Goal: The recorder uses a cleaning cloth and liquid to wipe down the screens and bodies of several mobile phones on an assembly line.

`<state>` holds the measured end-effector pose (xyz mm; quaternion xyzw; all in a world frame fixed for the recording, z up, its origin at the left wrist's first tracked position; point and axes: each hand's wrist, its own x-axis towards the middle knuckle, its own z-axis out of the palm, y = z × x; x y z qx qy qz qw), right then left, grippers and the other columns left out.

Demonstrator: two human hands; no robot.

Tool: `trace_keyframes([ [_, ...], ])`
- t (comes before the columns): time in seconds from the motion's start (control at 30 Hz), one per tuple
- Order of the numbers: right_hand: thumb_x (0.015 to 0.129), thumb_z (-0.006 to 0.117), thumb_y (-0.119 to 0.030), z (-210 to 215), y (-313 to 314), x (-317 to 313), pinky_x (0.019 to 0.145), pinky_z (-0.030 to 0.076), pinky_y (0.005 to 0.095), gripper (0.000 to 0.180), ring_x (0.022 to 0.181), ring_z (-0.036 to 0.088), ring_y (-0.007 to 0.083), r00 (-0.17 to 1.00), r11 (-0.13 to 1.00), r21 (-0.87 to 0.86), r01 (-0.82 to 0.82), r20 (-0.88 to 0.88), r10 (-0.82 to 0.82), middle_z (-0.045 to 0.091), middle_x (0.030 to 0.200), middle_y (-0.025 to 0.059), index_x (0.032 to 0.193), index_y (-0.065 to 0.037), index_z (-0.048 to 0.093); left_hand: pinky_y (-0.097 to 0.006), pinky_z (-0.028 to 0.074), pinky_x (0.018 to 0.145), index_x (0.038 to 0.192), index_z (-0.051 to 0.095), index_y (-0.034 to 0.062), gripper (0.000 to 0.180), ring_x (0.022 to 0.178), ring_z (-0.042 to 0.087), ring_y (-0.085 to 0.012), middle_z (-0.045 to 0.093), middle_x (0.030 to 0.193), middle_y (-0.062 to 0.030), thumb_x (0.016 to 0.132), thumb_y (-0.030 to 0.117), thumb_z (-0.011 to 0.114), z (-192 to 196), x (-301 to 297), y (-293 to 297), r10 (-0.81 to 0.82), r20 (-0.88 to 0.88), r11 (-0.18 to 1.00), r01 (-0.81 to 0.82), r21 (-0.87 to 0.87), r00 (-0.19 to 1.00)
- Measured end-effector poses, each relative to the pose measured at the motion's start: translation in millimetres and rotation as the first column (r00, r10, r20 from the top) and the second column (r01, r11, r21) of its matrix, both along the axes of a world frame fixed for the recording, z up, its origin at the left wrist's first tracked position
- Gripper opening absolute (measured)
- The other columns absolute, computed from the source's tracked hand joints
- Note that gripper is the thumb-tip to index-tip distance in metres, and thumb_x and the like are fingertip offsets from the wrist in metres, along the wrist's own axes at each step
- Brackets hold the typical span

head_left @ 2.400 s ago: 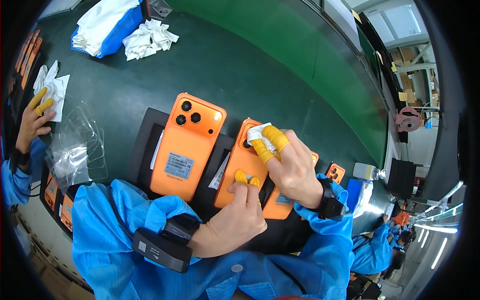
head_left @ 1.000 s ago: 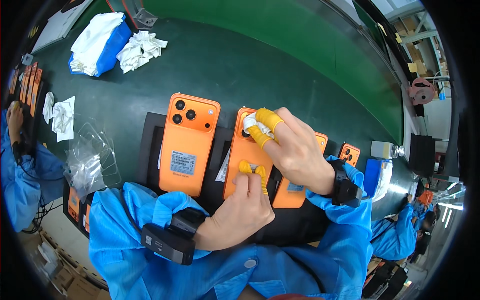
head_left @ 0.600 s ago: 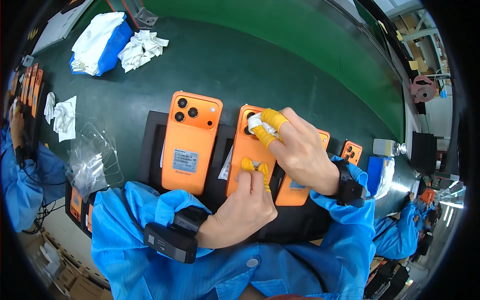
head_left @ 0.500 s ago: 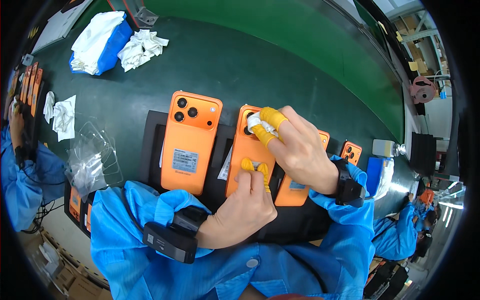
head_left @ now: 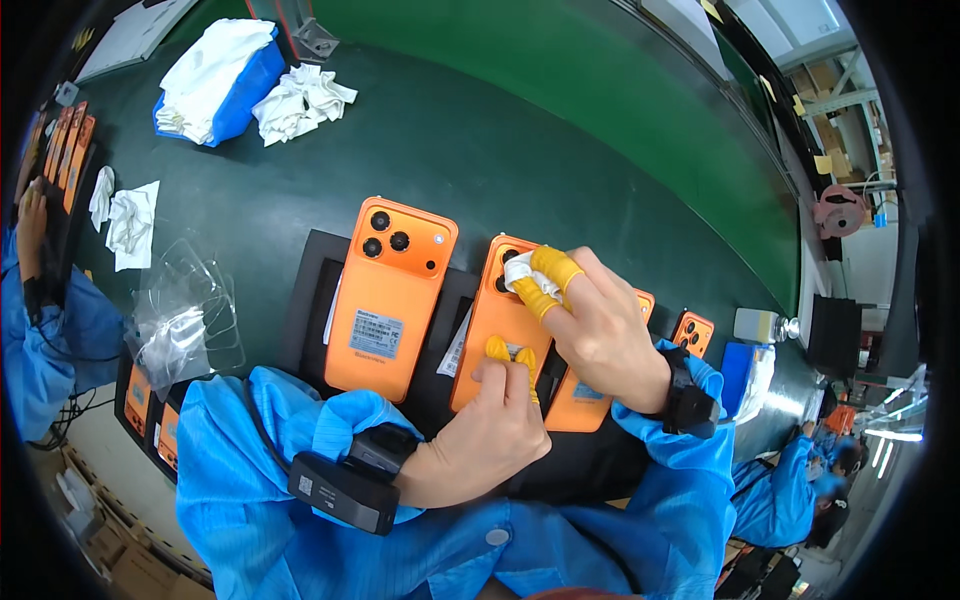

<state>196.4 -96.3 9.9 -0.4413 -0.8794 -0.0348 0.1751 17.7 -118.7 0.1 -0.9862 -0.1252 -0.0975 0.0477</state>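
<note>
My right hand, with yellow finger cots, pinches a folded white cloth against the camera area of an orange smartphone. That phone lies back up, slightly tilted in line. My left hand, also in yellow finger cots, has its fingertips drawn together on the same phone's lower back, partly covering a grey label there. To the left lies another orange smartphone with three lenses and a printed label. A third orange phone is partly hidden under my right hand and wrist.
The phones rest on a black tray on the dark green table. Around it are a blue bin of white cloths, a crumpled cloth, clear plastic film, a bottle and another orange phone. Co-workers sit at both sides.
The view has shifted slightly, so the phones and tray sit a little lower in it. Both hands stay on the same phone, the cloth still at its cameras.
</note>
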Motion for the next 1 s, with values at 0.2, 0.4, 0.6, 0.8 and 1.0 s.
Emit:
trace_keyframes([
  [0.2,0.057,0.068,-0.006,2.9,1.1,-0.1,0.061,0.049,0.0337,0.024,0.079,0.051,0.0265,1.000,0.998,-0.055,0.024,0.006,-0.024,0.049,0.082,0.0128,0.078,0.006,0.065,-0.038,0.041,0.064,0.067,0.070,0.0005,0.019,0.067,0.050,-0.0260,0.053,0.055,-0.0110,0.072,0.016,0.062,0.6,-0.3,0.1,0.007,-0.013,1.000,-0.007,0.010,1.000],
  [0.4,0.057,0.067,-0.007,4.0,2.7,-3.8,0.062,0.049,0.0339,0.024,0.080,0.052,0.0268,1.000,1.000,-0.010,0.022,0.021,-0.021,0.049,0.082,0.0126,0.076,0.006,0.065,-0.038,0.041,0.064,0.067,0.071,0.0008,0.019,0.068,0.051,-0.0258,0.054,0.055,-0.0107,0.073,0.017,0.062,-1.2,0.6,-0.8,-0.013,-0.001,1.000,0.013,0.019,1.000],
  [0.6,0.057,0.067,-0.007,4.5,-2.0,-1.9,0.065,0.050,0.0338,0.025,0.082,0.052,0.0275,0.999,0.999,-0.027,0.027,0.024,-0.026,0.048,0.081,0.0125,0.078,0.006,0.064,-0.038,0.042,0.065,0.066,0.071,0.0013,0.018,0.068,0.052,-0.0258,0.055,0.056,-0.0108,0.073,0.015,0.062,2.3,-0.1,-0.1,-0.011,-0.014,1.000,0.011,-0.016,1.000],
  [0.8,0.057,0.067,-0.007,5.3,-0.4,-3.1,0.064,0.050,0.0337,0.025,0.084,0.053,0.0280,0.999,0.998,-0.048,0.033,0.039,-0.031,0.048,0.082,0.0131,0.077,0.006,0.064,-0.038,0.042,0.064,0.065,0.070,0.0011,0.018,0.068,0.052,-0.0259,0.055,0.056,-0.0113,0.073,0.016,0.062,-0.2,-1.5,-0.6,0.014,-0.001,1.000,-0.014,0.014,1.000],
  [1.0,0.056,0.067,-0.008,3.0,-0.8,-3.7,0.067,0.051,0.0348,0.024,0.084,0.053,0.0280,0.998,0.999,-0.010,0.043,0.035,-0.042,0.049,0.082,0.0131,0.075,0.006,0.064,-0.037,0.042,0.063,0.065,0.070,0.0000,0.018,0.067,0.051,-0.0259,0.055,0.056,-0.0125,0.073,0.015,0.063,-0.6,1.1,0.2,-0.006,0.008,1.000,0.006,0.028,1.000],
])
